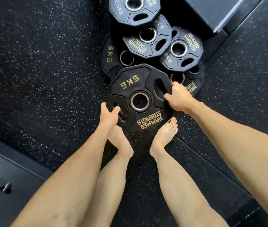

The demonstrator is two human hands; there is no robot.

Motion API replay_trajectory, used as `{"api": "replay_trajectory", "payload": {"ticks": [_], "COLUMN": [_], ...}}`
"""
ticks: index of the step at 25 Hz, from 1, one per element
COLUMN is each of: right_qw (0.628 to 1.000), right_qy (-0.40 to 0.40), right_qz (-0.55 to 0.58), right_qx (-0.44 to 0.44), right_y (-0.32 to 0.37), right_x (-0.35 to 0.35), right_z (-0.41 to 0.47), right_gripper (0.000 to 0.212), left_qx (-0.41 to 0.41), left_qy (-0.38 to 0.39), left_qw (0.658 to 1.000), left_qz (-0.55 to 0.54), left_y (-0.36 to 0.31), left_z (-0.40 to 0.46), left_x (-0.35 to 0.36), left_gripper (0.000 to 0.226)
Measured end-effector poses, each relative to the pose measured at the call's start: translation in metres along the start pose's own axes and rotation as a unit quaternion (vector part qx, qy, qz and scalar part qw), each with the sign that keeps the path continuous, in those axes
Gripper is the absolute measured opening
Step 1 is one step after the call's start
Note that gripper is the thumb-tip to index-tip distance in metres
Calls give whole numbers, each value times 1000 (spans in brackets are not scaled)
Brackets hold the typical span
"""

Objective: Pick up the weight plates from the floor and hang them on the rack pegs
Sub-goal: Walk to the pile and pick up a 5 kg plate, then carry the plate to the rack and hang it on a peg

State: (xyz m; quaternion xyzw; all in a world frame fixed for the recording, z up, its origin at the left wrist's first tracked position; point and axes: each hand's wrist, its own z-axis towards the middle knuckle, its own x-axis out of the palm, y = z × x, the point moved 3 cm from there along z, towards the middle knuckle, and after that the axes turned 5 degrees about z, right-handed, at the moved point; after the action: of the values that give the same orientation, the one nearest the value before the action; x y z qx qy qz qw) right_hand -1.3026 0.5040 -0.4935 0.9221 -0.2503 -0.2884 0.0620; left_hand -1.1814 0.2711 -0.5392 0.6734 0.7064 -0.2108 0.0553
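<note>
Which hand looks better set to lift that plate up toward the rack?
Probably the left hand: its fingers hook through the 5 kg plate's handle slot. The right hand only clasps the outer rim, so it likely just steadies.

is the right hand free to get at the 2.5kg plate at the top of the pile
Probably not yet: the right hand grips the rim of the lifted 5kg plate, shared with the left hand. The 2.5kg plate itself lies uncovered.

Wide speckled floor (pixel 40 71) lies open to the left of the pile. Ahead, 5 overlapping plates (pixel 148 40) crowd the way, a dark block (pixel 218 12) behind them. 2 bare feet (pixel 164 135) sit just under the held 5KG plate (pixel 139 97).
</note>
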Motion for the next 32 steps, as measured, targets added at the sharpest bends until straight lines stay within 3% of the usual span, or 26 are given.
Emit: {"api": "replay_trajectory", "payload": {"ticks": [2, 6, 9, 12, 15, 17, 21, 24, 32], "right_qw": [995, 949, 911, 881, 867, 864, 853, 861, 837], "right_qy": [-5, 23, 23, 3, -18, -21, -29, -31, 135], "right_qz": [99, 315, 410, 468, 479, 468, 448, 402, 269], "right_qx": [-3, -4, -23, -72, -137, -182, -266, -310, -457], "right_y": [11, 39, 69, 101, 126, 142, 170, 186, 205], "right_x": [-26, -74, -115, -146, -173, -190, -216, -227, -212], "right_z": [-54, -173, -275, -368, -444, -483, -542, -573, -655], "right_gripper": [29, 28, 39, 32, 27, 27, 10, 27, 30], "left_qx": [27, 105, 122, 134, 166, 217, 285, 308, 281], "left_qy": [12, 1, 14, 77, 142, 131, 45, -16, -201], "left_qw": [995, 981, 966, 930, 893, 879, 843, 812, 693], "left_qz": [-99, -161, -226, -334, -393, -404, -455, -496, -633], "left_y": [-29, -76, -107, -115, -108, -103, -87, -64, 51], "left_z": [-58, -181, -290, -387, -469, -515, -583, -626, -728], "left_x": [-29, -95, -151, -200, -238, -260, -284, -291, -261], "left_gripper": [40, 18, 20, 15, 24, 31, 28, 30, 32]}}
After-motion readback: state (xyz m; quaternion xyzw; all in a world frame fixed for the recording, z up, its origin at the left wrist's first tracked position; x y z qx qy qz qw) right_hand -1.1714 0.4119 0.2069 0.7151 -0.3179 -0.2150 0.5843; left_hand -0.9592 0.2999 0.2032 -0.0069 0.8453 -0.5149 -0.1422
